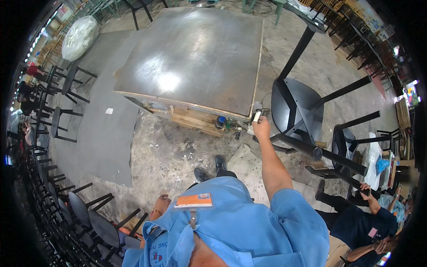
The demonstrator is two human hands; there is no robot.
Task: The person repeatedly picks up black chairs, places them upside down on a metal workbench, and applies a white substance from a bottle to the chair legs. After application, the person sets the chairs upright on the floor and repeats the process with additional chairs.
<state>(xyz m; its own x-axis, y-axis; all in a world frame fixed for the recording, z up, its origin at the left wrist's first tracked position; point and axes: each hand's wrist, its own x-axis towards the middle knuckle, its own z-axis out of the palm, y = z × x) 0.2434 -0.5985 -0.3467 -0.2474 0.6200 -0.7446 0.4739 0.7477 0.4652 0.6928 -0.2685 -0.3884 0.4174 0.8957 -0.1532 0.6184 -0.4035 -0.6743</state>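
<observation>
Out at the near right corner of the large grey-topped table (195, 53), my right hand (261, 127) is closed round a small whitish object (256, 115). Its kind is hard to make out, and the fingers hide part of it. Low at my side hangs my left hand (163, 203), which holds nothing, its fingers loosely apart. Just right of my right hand, a black chair (297, 107) lies tipped over with its legs in the air. Below the table's edge, a dark jar with a blue lid (221, 121) stands beside wooden boards (195, 122).
Another upturned black chair (344, 142) lies farther right, near a person in dark clothes (362, 224) whose hand grips a chair leg. Rows of black chairs (80, 209) line the left. A wrapped white bundle (80, 38) sits at the far left beside grey floor sheeting (106, 133).
</observation>
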